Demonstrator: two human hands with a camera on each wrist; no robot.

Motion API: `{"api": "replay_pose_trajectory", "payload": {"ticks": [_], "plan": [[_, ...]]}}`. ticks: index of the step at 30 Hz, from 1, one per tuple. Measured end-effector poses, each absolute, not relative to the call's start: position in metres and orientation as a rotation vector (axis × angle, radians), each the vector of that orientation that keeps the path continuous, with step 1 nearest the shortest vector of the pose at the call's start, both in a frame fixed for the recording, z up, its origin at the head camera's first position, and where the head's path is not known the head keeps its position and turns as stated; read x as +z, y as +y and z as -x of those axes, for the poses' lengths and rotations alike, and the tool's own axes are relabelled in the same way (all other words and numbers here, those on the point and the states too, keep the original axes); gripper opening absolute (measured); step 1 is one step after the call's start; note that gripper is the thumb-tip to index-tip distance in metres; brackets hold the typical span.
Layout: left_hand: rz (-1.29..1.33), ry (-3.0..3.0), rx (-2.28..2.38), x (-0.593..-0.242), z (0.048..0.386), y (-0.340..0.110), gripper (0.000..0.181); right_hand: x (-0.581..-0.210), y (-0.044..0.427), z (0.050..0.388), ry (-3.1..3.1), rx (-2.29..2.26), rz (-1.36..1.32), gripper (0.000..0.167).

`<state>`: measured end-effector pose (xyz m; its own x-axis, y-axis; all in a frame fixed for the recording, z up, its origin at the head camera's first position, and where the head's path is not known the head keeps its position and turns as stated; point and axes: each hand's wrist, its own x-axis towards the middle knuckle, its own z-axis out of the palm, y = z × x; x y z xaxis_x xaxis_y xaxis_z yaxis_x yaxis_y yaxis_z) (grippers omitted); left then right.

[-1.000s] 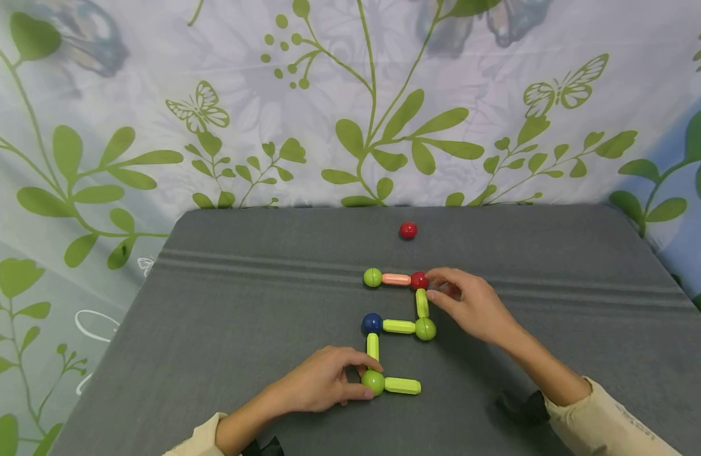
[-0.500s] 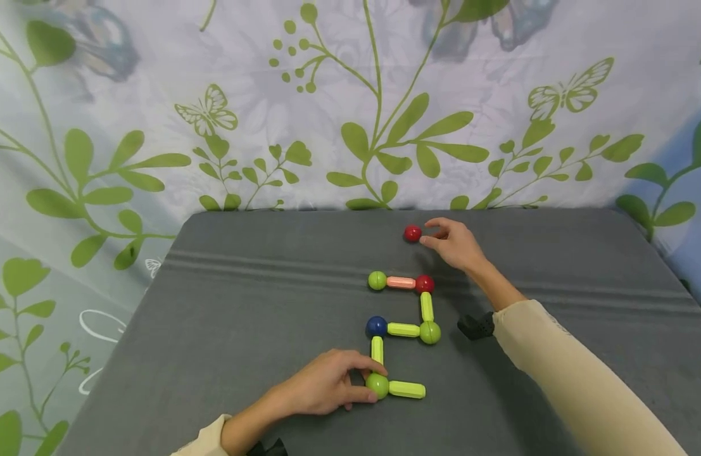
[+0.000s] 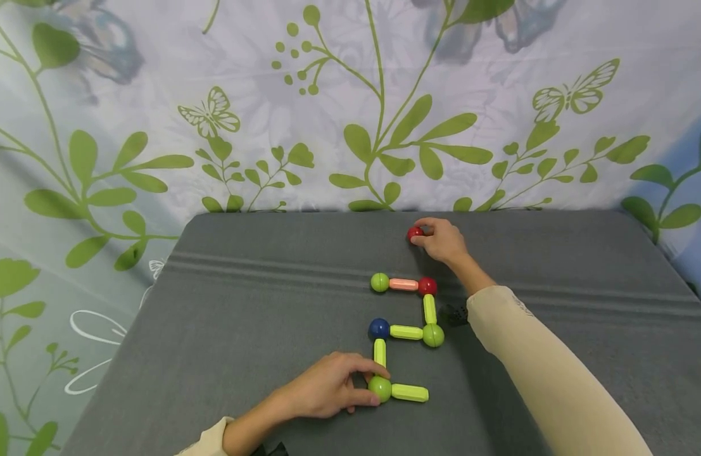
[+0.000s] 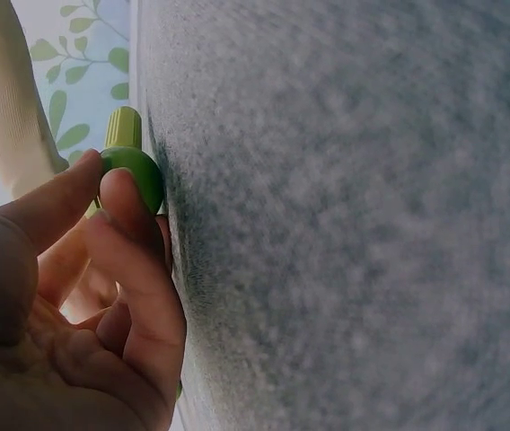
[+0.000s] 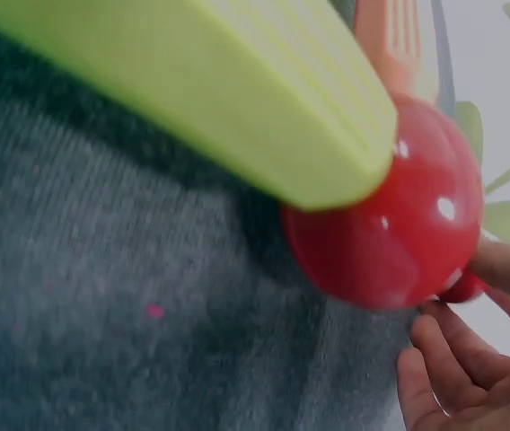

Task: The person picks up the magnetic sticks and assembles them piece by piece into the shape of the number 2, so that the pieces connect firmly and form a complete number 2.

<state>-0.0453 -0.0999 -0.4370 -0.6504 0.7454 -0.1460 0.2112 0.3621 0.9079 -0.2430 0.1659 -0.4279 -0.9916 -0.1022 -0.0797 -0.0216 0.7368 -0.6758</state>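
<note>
My left hand (image 3: 327,385) pinches the green ball (image 3: 380,389) at the near end of a zigzag of balls and rods lying on the grey table. A yellow-green rod (image 3: 410,393) sticks out rightward from that ball. Farther along come a blue ball (image 3: 379,328), another green ball (image 3: 433,335), a red ball (image 3: 427,286), a pink rod (image 3: 404,285) and a third green ball (image 3: 380,282). Beyond the zigzag, my right hand (image 3: 441,242) holds a loose red ball (image 3: 413,235) between thumb and fingers; in the right wrist view the zigzag's red ball (image 5: 399,215) mostly hides it.
Grey cloth covers the table (image 3: 259,285), with creases running across it. A patterned curtain (image 3: 304,126) with green leaves and butterflies hangs just behind the far edge. My right sleeve (image 3: 544,361) reaches over the table's right part.
My right hand has left the zigzag's red ball, moved to the far side and taken hold of the loose red ball. My left hand stays on the near green ball.
</note>
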Motion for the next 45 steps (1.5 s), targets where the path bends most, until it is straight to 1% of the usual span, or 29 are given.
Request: {"api": "replay_pose_trajectory", "payload": {"ticks": [5, 20, 26, 29, 33, 41, 45], "plan": [[-0.824, 2.07, 1.267, -0.437, 0.046, -0.1, 0.03, -0.425, 0.161, 0.242, 2.863, -1.053, 0.087, 0.039], [-0.818, 2.057, 1.271, -0.436, 0.046, -0.098, 0.029, -0.424, 0.162, 0.238, 2.853, -1.082, 0.013, 0.039], [-0.822, 2.071, 1.269, -0.436, 0.046, -0.098, 0.029, -0.415, 0.166, 0.226, 2.88, -1.112, 0.089, 0.039], [-0.815, 2.079, 1.267, -0.436, 0.046, -0.099, 0.029, -0.41, 0.167, 0.213, 2.858, -1.204, 0.155, 0.039], [-0.811, 2.078, 1.268, -0.437, 0.046, -0.1, 0.029, -0.405, 0.168, 0.185, 2.812, -1.342, 0.215, 0.038], [-0.802, 2.07, 1.27, -0.437, 0.045, -0.1, 0.029, -0.406, 0.17, 0.116, 2.828, -1.467, 0.388, 0.032], [-0.798, 2.066, 1.272, -0.438, 0.046, -0.101, 0.029, -0.41, 0.169, 0.084, 2.842, -1.523, 0.394, 0.031]]}}
